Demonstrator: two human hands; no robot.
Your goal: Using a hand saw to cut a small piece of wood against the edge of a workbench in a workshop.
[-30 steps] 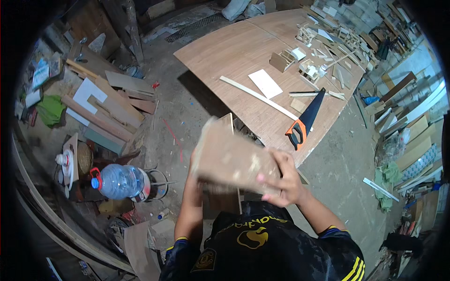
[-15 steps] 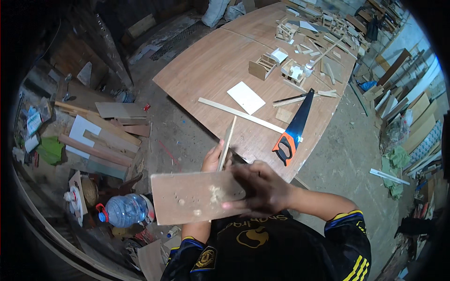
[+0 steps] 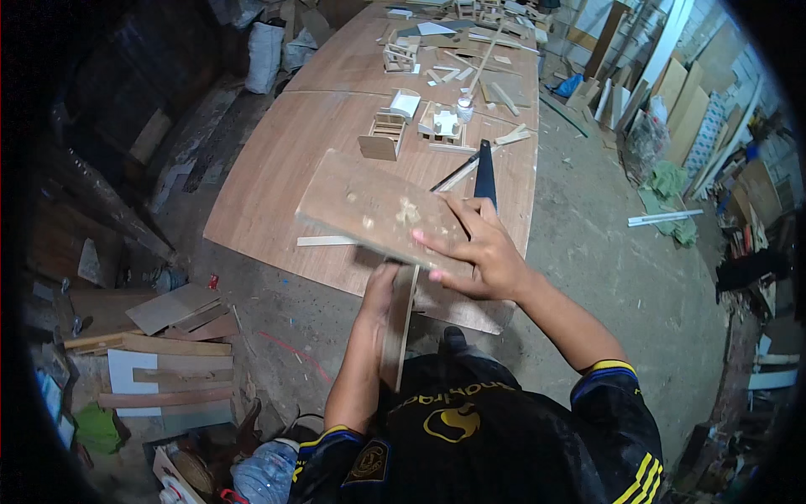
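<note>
My right hand [image 3: 483, 252] grips one end of a flat brown wooden board [image 3: 374, 202], its fingers spread over the face, which has pale worn patches. This board hangs tilted above the near part of the table. Below it, my left hand [image 3: 382, 290] holds a second, narrow-looking wooden board [image 3: 398, 332], seen nearly edge-on and pointing back to my shirt. The first board partly covers the left fingertips. Just beyond my right hand lies a handsaw [image 3: 485, 176], only its dark blade showing. A pale wood strip [image 3: 326, 241] pokes out from under the raised board.
On the wooden table [image 3: 260, 193] stand small wooden furniture-like models [image 3: 382, 139], a white bottle [image 3: 464, 107] and scattered offcuts [image 3: 506, 99]. Wood pieces [image 3: 172, 374] and a large clear plastic bottle [image 3: 264, 475] lie at left. Boards [image 3: 684, 97] lean at right.
The right hand's board has risen and swung forward over the table. The left hand's board has dropped from upright to point toward my body. The whole view has shifted.
</note>
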